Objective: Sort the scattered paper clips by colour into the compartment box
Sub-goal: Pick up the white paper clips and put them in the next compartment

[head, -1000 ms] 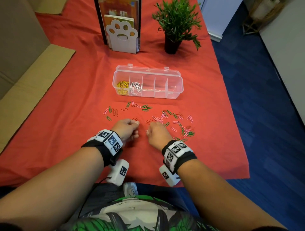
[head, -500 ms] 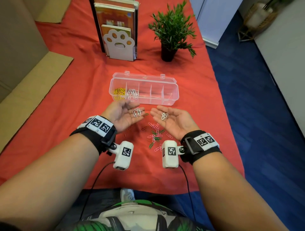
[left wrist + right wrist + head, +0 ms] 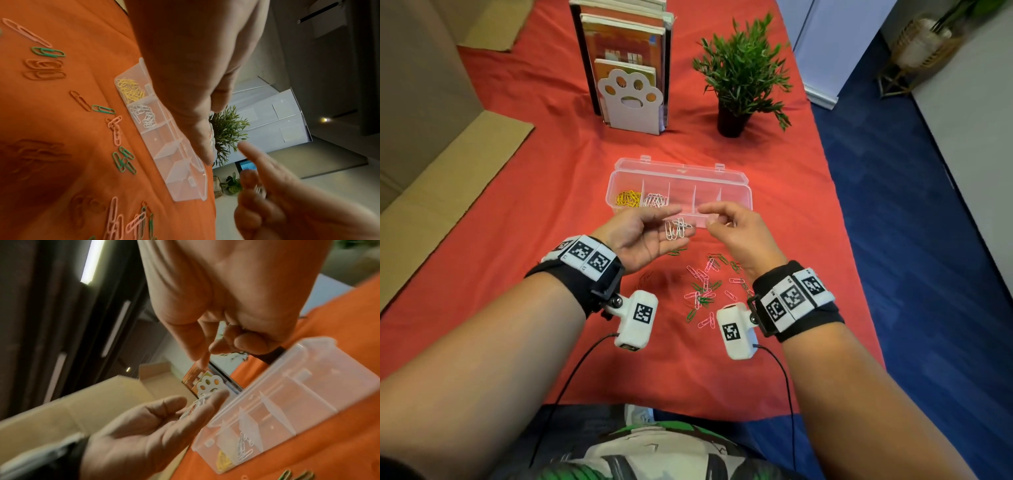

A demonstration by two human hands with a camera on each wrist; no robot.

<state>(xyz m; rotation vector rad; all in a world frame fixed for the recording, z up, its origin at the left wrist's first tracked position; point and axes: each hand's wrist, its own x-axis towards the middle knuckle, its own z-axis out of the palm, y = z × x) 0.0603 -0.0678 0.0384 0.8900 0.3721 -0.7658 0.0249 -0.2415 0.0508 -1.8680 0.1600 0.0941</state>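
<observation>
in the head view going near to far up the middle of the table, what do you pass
pink and green paper clips on the cloth → white paper clips on the left hand → compartment box → paw-print bookend with the books behind it

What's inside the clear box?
Compartment box: yellow clips in the left end section, white clips next to them. Hands cover part of the front; other sections look empty.
</observation>
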